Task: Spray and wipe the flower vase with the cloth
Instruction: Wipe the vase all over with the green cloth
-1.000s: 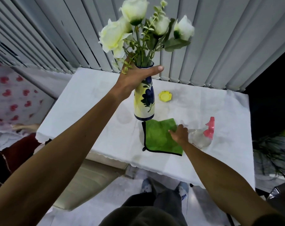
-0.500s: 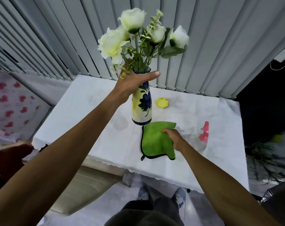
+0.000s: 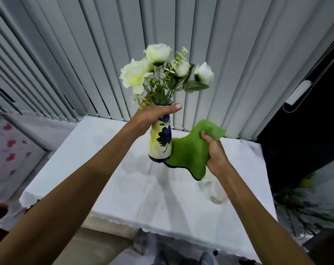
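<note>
My left hand (image 3: 152,116) grips the neck of the flower vase (image 3: 161,143), a pale yellow vase with dark blue flowers painted on it, and holds it upright in the air above the table. White artificial roses (image 3: 158,69) stand in it. My right hand (image 3: 215,152) is closed on the green cloth (image 3: 189,152), lifted off the table. The cloth's left edge hangs right next to the vase's lower right side. A clear spray bottle (image 3: 214,190) lies on the table below my right wrist; its pink head is hidden.
The table (image 3: 104,169) wears a white cloth with a scalloped front edge. Grey vertical blinds (image 3: 238,64) hang close behind it. A dark opening and a green plant (image 3: 300,203) lie to the right, a chair seat (image 3: 97,243) under the table front.
My right hand gathered the green cloth off the table and raised it beside the vase. My left hand kept the vase lifted. The head camera tilted upward.
</note>
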